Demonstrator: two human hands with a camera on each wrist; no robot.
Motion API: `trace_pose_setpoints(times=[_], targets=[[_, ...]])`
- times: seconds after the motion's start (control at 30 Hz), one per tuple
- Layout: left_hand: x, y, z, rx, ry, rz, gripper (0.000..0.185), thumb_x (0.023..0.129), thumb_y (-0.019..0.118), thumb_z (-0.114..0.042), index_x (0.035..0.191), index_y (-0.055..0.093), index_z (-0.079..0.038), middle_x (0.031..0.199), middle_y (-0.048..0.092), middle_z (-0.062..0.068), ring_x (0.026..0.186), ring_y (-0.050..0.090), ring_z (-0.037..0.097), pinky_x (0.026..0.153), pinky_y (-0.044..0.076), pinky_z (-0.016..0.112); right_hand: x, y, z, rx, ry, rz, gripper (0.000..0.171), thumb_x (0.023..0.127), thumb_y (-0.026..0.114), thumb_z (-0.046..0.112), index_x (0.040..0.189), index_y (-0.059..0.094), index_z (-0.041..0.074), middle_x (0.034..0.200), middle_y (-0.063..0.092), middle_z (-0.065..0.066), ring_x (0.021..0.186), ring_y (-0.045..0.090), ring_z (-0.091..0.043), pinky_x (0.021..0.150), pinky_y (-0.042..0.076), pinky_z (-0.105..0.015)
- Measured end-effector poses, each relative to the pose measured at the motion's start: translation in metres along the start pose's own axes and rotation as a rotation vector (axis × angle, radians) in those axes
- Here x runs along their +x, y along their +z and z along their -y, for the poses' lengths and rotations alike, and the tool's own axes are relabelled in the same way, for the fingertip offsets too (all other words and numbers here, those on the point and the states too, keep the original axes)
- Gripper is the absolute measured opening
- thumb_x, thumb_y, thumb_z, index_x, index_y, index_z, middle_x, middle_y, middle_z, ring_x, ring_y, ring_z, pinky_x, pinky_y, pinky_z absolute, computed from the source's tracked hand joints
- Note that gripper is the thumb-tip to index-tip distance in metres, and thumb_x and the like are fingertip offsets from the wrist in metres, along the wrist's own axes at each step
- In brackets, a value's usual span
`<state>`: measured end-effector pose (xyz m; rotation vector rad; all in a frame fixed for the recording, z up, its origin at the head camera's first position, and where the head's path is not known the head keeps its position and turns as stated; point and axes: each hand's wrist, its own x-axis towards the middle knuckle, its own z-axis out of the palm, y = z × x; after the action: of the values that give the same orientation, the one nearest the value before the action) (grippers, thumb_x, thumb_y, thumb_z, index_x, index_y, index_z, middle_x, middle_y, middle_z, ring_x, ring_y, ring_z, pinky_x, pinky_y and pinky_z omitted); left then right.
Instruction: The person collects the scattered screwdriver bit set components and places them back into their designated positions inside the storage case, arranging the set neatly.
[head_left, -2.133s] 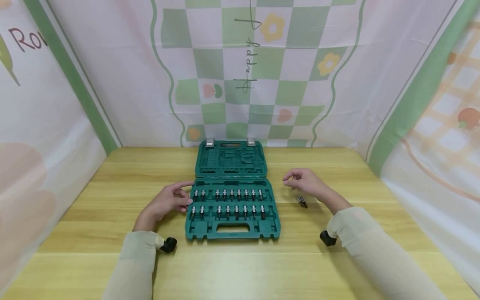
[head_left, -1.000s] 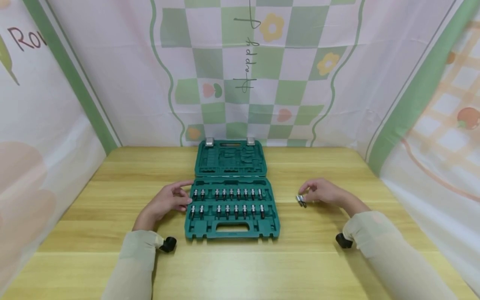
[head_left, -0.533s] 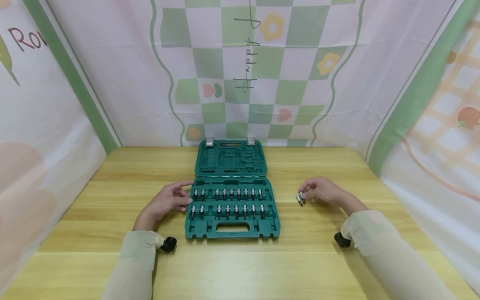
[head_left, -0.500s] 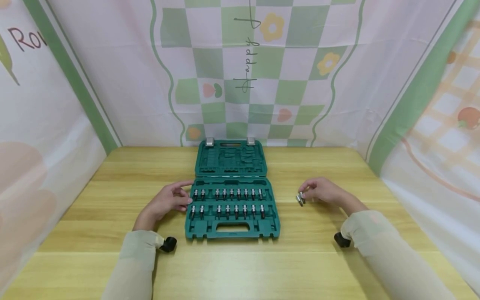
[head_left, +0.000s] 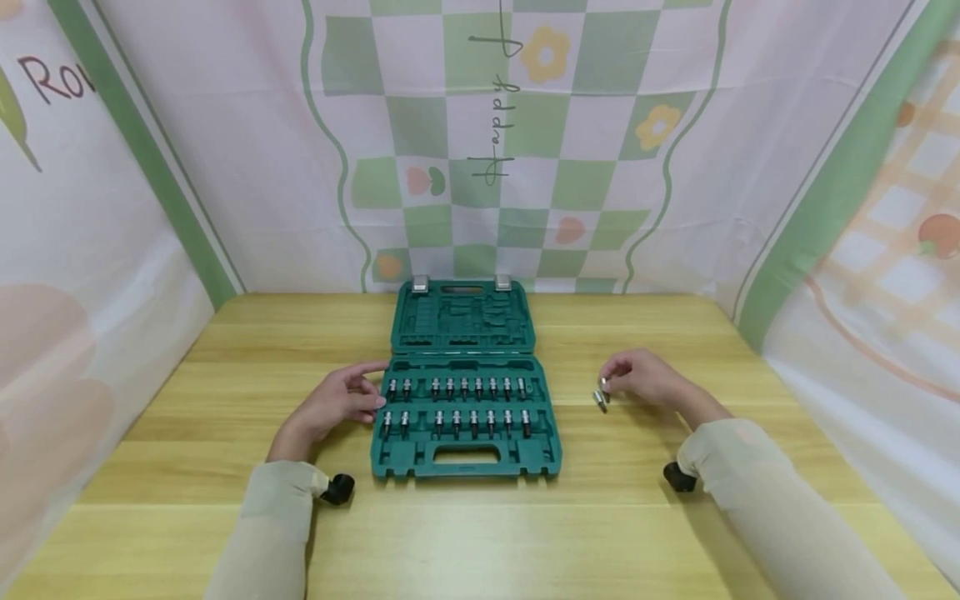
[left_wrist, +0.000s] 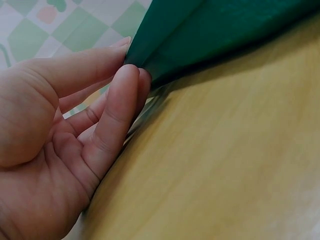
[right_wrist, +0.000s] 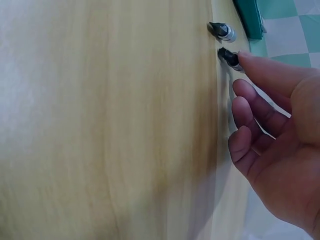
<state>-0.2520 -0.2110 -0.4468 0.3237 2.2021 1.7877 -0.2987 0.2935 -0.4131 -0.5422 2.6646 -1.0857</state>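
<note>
A green tool case (head_left: 465, 400) lies open at the middle of the wooden table (head_left: 480, 533), with its lid flat at 12 o'clock and two rows of bit sockets (head_left: 456, 407) standing in the near half. The left hand (head_left: 336, 406) is at 9 o'clock of the case; its fingers (left_wrist: 117, 107) are nearly straight and press against the left edge of the case, without curling round it. The right hand (head_left: 647, 379) is at 3 o'clock of the case, apart from it. Two loose bit sockets (head_left: 602, 394) are at its fingertips, just to the left of the hand. In the right wrist view the tip of one finger (right_wrist: 260, 67) touches the nearer loose socket (right_wrist: 229, 58), and the other socket (right_wrist: 221, 30) lies just beside it, free on the table. The other fingers are loosely bent and hold nothing; whether the thumb also pinches the nearer socket I cannot tell, because it is hidden. Behind the table hangs a checked green and pink cloth (head_left: 480, 125).
</note>
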Motion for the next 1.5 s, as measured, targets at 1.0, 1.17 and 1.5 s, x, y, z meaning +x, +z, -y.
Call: trace_pose_setpoints(times=[1.0, 1.17, 1.5], targets=[[0.000, 0.001, 0.000, -0.017, -0.037, -0.025, 0.062, 0.092, 0.066, -0.001, 0.148, 0.041, -0.011, 0.099, 0.058, 0.017, 0.080, 0.063, 0.026, 0.070, 0.058, 0.036, 0.022, 0.011, 0.020, -0.119, 0.102, -0.332, 0.012, 0.094, 0.064, 0.012, 0.101, 0.069, 0.004, 0.098, 0.068, -0.013, 0.094, 0.062, -0.030, 0.080, 0.051, -0.045], [0.000, 0.002, 0.000, -0.018, -0.045, -0.029, 0.062, 0.091, 0.065, -0.001, 0.148, 0.041, -0.012, 0.099, 0.057, 0.017, 0.080, 0.063, 0.026, 0.069, 0.058, 0.036, 0.028, 0.015, 0.023, -0.102, 0.102, -0.375, 0.015, 0.095, 0.063, 0.013, 0.102, 0.070, 0.003, 0.100, 0.069, -0.013, 0.096, 0.063, -0.031, 0.082, 0.051, -0.046], [0.000, 0.002, -0.002, -0.003, -0.044, -0.033, 0.062, 0.091, 0.066, -0.001, 0.148, 0.041, -0.010, 0.100, 0.058, 0.017, 0.081, 0.064, 0.027, 0.071, 0.058, 0.037, 0.044, 0.025, 0.036, -0.011, 0.164, -0.468, 0.017, 0.095, 0.064, 0.014, 0.103, 0.070, 0.001, 0.098, 0.068, -0.015, 0.091, 0.061, -0.029, 0.076, 0.050, -0.040]])
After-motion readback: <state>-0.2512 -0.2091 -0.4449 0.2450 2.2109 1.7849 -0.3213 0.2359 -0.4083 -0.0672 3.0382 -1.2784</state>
